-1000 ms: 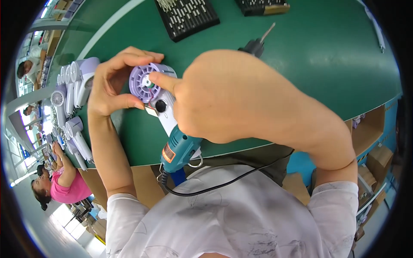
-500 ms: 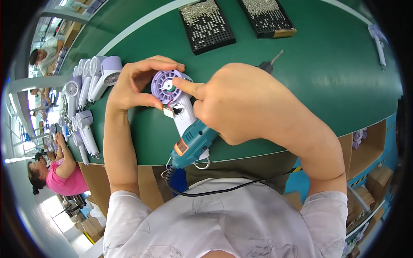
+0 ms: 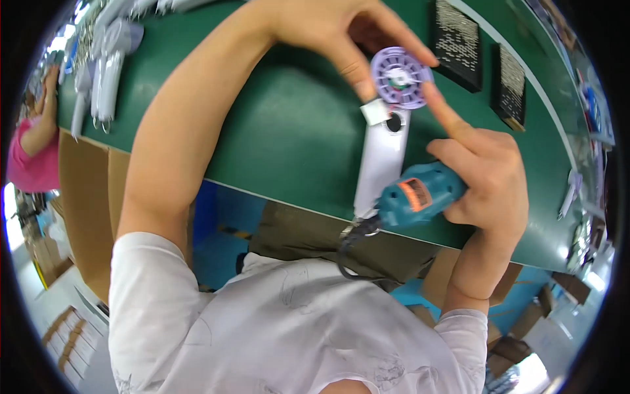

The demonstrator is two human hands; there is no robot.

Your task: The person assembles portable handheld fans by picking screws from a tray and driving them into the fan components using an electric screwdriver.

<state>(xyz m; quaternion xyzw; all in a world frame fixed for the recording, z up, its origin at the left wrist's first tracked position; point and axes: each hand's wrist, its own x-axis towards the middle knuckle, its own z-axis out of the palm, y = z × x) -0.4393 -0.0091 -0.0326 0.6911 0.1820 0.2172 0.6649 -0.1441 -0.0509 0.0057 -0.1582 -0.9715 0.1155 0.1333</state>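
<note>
A handheld fan with a round purple slotted head [image 3: 410,100] and a white handle [image 3: 380,164] lies over the green table. Small wires and a green-and-white part show at the middle of the head. My left hand [image 3: 341,33] curls round the head, thumb on one side and fingers on the other. A small white block [image 3: 375,112] sits by that thumb, beside a dark round spot on the handle. In my right hand [image 3: 489,164] is a teal corded electric screwdriver [image 3: 423,196], with its tip hidden. The right index finger reaches to the head's rim.
Two black trays [image 3: 457,46] [image 3: 508,88] of small silvery pieces lie at the far right. More fans [image 3: 108,75] stand at the left, and a purple-white piece [image 3: 572,190] lies at the right edge. A person in pink [image 3: 41,154] sits at the far left.
The whole view has swung, so the fan and hands appear farther right. My right index finger has moved from the middle of the fan head to its rim.
</note>
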